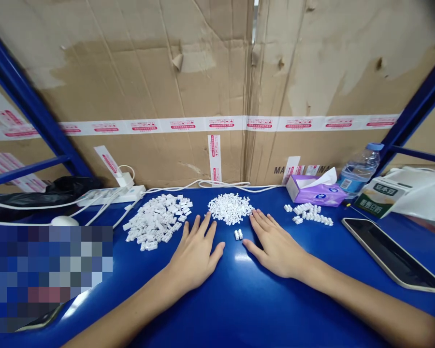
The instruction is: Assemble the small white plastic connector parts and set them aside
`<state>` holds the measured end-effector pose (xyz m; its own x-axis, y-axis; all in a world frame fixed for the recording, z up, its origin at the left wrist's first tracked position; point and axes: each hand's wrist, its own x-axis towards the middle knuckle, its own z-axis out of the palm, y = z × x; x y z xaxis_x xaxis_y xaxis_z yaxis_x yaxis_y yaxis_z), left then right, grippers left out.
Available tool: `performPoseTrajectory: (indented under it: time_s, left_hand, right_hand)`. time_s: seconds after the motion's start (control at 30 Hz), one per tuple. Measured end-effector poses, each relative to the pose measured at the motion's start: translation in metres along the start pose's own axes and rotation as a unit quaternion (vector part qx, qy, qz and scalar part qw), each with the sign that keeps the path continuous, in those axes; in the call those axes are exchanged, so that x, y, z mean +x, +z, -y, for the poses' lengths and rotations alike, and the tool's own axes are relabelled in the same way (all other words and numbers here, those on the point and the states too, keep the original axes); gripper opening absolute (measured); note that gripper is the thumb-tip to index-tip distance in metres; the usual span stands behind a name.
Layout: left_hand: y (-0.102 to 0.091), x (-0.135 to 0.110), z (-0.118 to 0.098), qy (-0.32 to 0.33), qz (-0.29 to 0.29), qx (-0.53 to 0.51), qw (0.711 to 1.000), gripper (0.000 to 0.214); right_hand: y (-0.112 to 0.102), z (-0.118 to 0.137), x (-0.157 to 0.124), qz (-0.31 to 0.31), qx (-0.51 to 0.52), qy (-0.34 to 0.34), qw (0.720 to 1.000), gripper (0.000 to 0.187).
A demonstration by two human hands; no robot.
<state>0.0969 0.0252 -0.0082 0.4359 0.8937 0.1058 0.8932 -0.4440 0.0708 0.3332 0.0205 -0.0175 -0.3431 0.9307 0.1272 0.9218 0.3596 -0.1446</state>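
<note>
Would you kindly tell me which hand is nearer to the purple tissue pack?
Right. The right hand lies flat on the table, apart from the purple tissue pack and to its left; the left hand lies farther left.

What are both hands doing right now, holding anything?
Left hand: open, flat on the blue table, holding nothing.
Right hand: open, flat on the table, holding nothing, beside a small white part.

Two tiny white plastic parts lie side by side, pretty much touching, around the middle of the blue bench. Just behind them, toward the back edge, sits a loose heap of small white bits.
</note>
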Motion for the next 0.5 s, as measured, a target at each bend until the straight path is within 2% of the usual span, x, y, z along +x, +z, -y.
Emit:
performPoseTrajectory:
  time_s: [0.27, 0.37, 0.5]
  left_hand:
    - [0.0006, 0.0002, 0.0023, 0.004, -0.068, -0.037, 0.997, 0.059]
    - [0.0006, -0.0001, 0.0033, 0.019, -0.056, -0.027, 0.998, 0.056]
    - [0.0025, -0.0028, 0.0064, 0.046, -0.005, 0.0, 0.999, 0.063]
  right_hand:
    - [-0.0046, 0.001, 0.0008, 0.016, 0.01, 0.004, 1.0, 0.086]
    - [-0.0048, 0.0001, 0.0005, 0.024, 0.013, 0.006, 1.0, 0.085]
    - [-0.0027, -0.0018, 0.0001, 0.011, 0.029, 0.003, 1.0, 0.085]
